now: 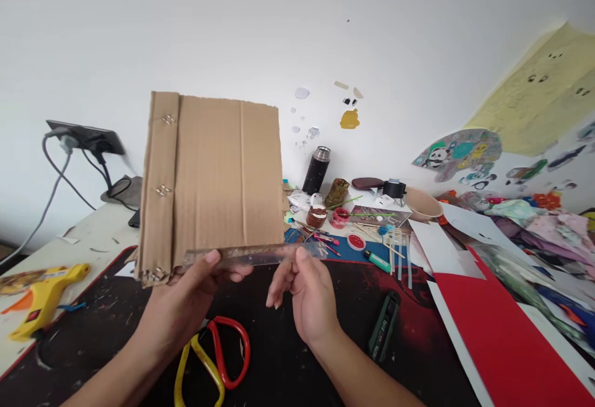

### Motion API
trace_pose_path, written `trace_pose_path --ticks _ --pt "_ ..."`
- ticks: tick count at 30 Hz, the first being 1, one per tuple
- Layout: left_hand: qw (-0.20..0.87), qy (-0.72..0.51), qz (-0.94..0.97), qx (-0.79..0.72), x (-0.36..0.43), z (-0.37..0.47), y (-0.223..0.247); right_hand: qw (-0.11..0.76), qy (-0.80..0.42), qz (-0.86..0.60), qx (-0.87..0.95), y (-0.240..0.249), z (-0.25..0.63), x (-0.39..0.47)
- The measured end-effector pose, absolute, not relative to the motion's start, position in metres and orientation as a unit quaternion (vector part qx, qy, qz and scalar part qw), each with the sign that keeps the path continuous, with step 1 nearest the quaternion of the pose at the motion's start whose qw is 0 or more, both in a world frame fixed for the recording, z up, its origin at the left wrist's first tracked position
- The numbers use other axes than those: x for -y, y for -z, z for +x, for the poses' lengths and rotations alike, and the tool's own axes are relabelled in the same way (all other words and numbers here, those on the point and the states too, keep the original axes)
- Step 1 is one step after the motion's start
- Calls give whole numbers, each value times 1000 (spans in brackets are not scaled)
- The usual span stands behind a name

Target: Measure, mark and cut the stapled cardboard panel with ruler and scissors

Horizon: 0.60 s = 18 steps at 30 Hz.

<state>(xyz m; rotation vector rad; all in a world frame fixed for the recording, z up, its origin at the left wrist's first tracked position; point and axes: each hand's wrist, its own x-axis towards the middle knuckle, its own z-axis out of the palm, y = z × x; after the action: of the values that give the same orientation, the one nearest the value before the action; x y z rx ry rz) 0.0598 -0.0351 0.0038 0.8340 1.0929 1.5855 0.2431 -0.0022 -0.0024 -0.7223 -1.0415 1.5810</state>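
Ruler (264,254) stretches crosswise at the cardboard's (216,171) lower edge, my left grip (186,295) pinching its left end, right grip (316,301) pinching near its right!

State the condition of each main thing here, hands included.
Left hand: pinching the clear strip
Right hand: pinching it farther along
Clear strip: held crosswise
Cardboard: upright, support unclear
Scissors: lying on the black mat, blades hidden
Box cutter: lying, blade position unclear
Glue gun: lying on its side
Flask: standing
Plugs: plugged in
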Motion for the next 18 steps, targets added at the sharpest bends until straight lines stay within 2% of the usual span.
trace_pose_path --ticks 9,18 --pt "523 -677 287 -432 26 48 -7 498 -649 -310 485 -2 230 -18" --pt "567 -654 328 -379 26 50 2 483 -662 -305 486 2 237 -17"
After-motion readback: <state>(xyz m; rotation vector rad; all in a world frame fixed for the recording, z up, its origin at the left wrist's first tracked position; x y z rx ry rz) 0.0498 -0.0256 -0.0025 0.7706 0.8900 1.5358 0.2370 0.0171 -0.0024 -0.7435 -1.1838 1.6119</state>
